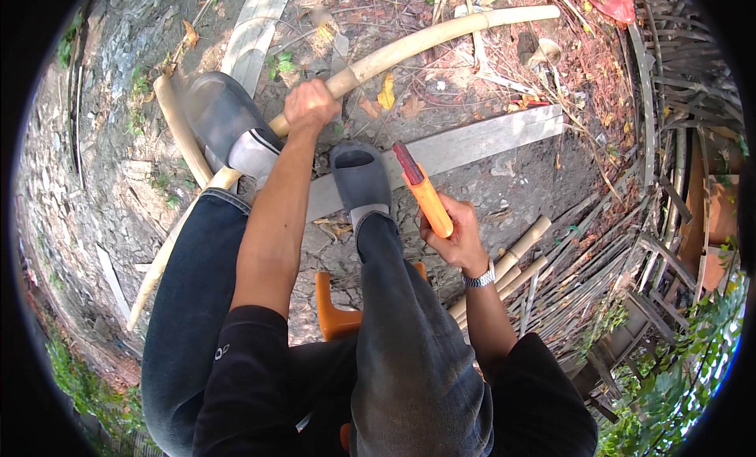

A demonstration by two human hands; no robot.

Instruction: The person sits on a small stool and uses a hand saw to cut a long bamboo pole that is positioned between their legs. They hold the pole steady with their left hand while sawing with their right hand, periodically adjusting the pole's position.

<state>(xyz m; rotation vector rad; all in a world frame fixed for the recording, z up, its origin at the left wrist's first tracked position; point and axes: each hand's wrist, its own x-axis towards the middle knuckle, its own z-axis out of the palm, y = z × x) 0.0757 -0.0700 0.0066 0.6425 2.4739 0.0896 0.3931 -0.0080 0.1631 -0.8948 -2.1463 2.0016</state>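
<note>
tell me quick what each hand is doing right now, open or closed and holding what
Left hand: closed around the curved pale pole.
Right hand: closed on the orange tool with a dark red end.

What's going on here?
A person's left hand grips a long, pale, curved pole. The right hand holds an orange tool with a dark red end, apart from the pole. A flat grey board lies by the right shoe.
</note>
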